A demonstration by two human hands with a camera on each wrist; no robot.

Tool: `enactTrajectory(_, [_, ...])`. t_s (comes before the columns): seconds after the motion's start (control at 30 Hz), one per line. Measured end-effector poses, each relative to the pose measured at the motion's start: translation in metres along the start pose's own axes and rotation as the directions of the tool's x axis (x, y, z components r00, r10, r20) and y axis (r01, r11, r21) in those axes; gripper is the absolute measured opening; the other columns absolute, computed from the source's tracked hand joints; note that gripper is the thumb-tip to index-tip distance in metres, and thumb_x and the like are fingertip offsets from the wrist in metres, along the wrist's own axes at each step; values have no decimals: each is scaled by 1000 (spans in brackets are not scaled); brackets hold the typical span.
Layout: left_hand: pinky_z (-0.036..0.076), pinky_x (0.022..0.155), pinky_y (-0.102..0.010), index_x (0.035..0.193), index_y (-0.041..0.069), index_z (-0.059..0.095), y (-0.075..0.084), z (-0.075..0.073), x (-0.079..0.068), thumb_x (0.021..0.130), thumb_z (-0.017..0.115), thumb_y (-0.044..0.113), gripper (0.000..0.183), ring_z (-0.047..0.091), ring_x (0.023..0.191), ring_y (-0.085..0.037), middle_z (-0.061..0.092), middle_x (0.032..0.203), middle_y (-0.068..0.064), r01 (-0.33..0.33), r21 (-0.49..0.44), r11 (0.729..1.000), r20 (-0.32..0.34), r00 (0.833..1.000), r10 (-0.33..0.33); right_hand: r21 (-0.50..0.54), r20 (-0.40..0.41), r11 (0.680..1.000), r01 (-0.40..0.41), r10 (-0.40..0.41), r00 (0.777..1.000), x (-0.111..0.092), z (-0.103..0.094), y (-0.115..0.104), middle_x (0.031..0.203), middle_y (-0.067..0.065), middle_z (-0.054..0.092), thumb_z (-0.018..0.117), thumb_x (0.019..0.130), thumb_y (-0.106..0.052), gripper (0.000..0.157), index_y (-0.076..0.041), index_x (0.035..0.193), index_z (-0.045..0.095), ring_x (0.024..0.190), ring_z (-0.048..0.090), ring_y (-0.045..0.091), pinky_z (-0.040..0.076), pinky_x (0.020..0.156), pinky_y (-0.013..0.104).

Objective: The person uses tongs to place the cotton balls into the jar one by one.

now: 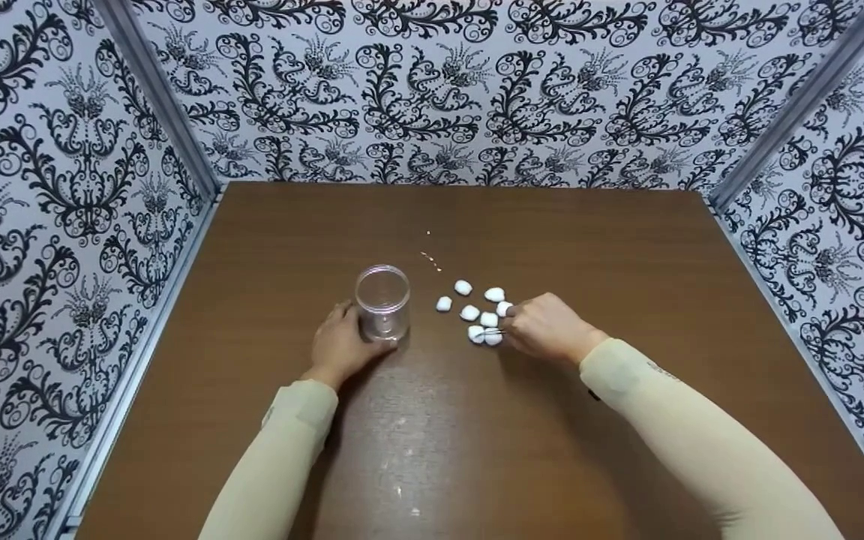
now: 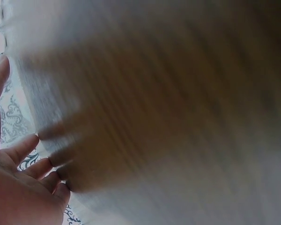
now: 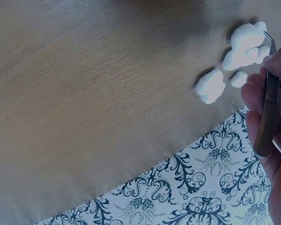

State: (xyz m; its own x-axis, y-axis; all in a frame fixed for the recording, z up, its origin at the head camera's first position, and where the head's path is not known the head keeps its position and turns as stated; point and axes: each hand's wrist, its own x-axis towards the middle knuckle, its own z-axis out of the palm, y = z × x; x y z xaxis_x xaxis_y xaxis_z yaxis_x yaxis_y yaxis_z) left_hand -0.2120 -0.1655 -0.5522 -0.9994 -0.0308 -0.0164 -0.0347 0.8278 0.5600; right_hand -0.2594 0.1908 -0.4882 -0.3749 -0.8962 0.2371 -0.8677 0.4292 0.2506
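Observation:
My left hand (image 1: 342, 345) curls round the lower part of a clear, open-topped jar (image 1: 382, 292), its thumb across the front near the base. In the left wrist view, the fingers (image 2: 25, 147) reach down to the tabletop. To the right, my right hand (image 1: 544, 326) pinches metal tweezers (image 3: 270, 98) between thumb and fingers. Their bent tips lie right at the edge of a white cotton ball (image 3: 246, 36). Several more cotton balls (image 1: 469, 313) lie loosely grouped on the table, left of that hand.
The brown wooden table (image 1: 402, 450) carries a few tiny white bits (image 1: 432, 261) beyond the cotton balls. Black-and-white patterned walls (image 1: 432, 90) enclose its back and both sides, with grey metal posts (image 1: 166, 97) at the corners.

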Motion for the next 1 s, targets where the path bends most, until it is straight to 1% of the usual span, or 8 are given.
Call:
enactTrajectory(0.13, [30, 125, -59, 153, 1, 48, -1, 0, 0, 79, 86, 54, 99, 33, 155, -44, 42, 162, -24, 0, 4, 1000, -1, 1000, 0, 50, -27, 998, -23, 25, 999, -2, 0, 2, 69, 2, 68, 82, 84, -16, 10, -12, 79, 74, 54, 62, 18, 47, 44, 41])
enactTrajectory(0.23, [30, 125, -60, 153, 1, 48, -1, 0, 1, 78, 86, 54, 100, 32, 156, -43, 42, 163, -24, 4, 3, 1000, 3, 1000, -4, 87, -37, 995, -46, 49, 998, -3, -2, 4, 69, 1, 67, 82, 84, -16, 6, -13, 81, 77, 54, 62, 18, 47, 45, 41])
enactTrajectory(0.43, [31, 124, -61, 152, 1, 50, -1, 1, 1, 78, 86, 53, 98, 33, 155, -45, 44, 161, -24, -6, 2, 1000, -11, 1000, 6, 103, -44, 992, -66, 71, 996, -3, -6, 5, 67, 0, 63, 83, 84, -17, 15, -13, 76, 72, 50, 55, 16, 45, 44, 39])
enactTrajectory(0.6, [32, 123, -61, 152, 1, 50, -1, 1, 0, 78, 86, 52, 96, 34, 155, -45, 44, 160, -24, -7, 2, 1000, -15, 1000, 7, 118, -50, 990, -72, 78, 996, 0, -7, 7, 66, -1, 62, 84, 84, -14, 19, -13, 72, 68, 49, 48, 12, 41, 43, 36])
enactTrajectory(0.7, [32, 123, -61, 152, 2, 51, -1, 1, 0, 78, 86, 52, 96, 35, 154, -45, 45, 160, -24, -9, 3, 1000, -17, 1000, 9, 128, -54, 989, -76, 84, 995, 2, -8, 7, 66, 0, 62, 85, 82, -13, 21, -13, 71, 67, 49, 45, 11, 41, 43, 37])
enactTrajectory(0.87, [33, 123, -61, 153, 2, 49, -1, 1, 1, 78, 87, 52, 97, 35, 155, -44, 44, 161, -23, -12, 11, 1000, -17, 1000, 12, 140, -21, 987, -82, 86, 996, 1, -10, 6, 68, -1, 63, 85, 82, -14, 20, -14, 73, 68, 51, 45, 10, 44, 44, 37])
enactTrajectory(1.0, [33, 123, -61, 153, 1, 48, -2, 2, 1, 79, 87, 53, 99, 34, 155, -43, 43, 162, -23, -13, 19, 1000, -14, 1000, 13, 160, 22, 984, -78, 76, 997, 0, -12, 4, 72, -1, 66, 83, 83, -14, 14, -13, 77, 70, 53, 54, 11, 49, 47, 38])
